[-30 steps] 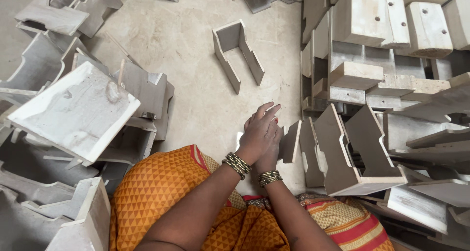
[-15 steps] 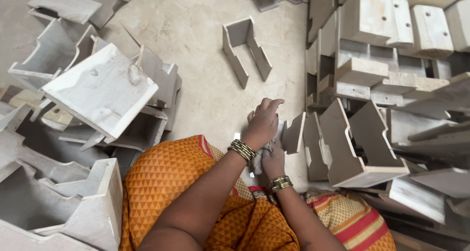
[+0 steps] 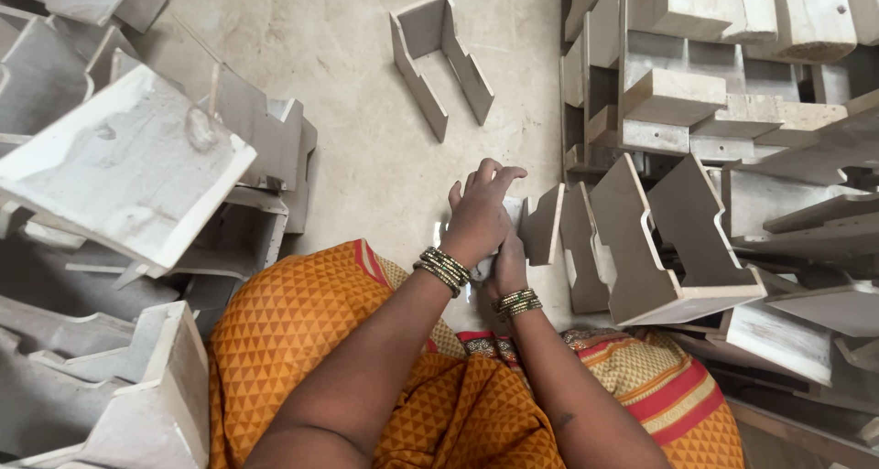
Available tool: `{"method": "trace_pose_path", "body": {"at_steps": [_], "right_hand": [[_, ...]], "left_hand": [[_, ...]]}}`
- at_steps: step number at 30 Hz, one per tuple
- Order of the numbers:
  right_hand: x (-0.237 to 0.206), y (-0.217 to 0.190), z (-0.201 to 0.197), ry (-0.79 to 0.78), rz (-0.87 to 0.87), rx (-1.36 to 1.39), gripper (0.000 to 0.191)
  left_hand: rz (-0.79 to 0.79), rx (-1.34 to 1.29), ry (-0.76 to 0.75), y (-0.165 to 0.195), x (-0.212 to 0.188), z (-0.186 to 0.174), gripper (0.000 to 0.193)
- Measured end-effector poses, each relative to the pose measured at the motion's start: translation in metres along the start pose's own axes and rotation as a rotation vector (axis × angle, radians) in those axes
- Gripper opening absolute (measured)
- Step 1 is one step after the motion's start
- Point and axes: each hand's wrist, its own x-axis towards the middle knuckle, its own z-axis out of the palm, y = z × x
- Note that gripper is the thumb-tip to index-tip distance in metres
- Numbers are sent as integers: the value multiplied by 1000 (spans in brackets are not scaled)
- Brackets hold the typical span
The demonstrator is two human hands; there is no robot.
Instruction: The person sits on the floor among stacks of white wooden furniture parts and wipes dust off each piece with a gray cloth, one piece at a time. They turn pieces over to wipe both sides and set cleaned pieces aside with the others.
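Hands worked mid-job: left hand (image 3: 478,217) lay flat, fingers spread, on a small panel (image 3: 540,224) near the right stack (image 3: 678,240), right hand (image 3: 506,266) gripping beneath; many frames (image 3: 128,172) stood left.

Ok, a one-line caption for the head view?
Both hands, left hand over right hand, press a small wooden piece on the floor among stacked wooden brackets.

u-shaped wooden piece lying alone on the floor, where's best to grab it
Probably by one side arm of the U-shaped wooden piece, from above. It lies flat on the bare floor, open end toward the person, both arms clear, so fingers could pinch an arm from both faces.
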Motion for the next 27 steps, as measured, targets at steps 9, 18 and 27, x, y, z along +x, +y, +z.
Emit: {"method": "trace_pose_path", "body": {"at_steps": [9,18,27], "right_hand": [[34,12,-4,72,-735,-1536,43],[4,-14,14,-85,-368,-1577,51],[-55,-18,11,-188,80,-1524,27]], "left_hand": [[80,-28,36,4,-1,0,53],[92,-91,40,-3,-1,-7,58],[59,-123,90,-15,3,1,56]]}}
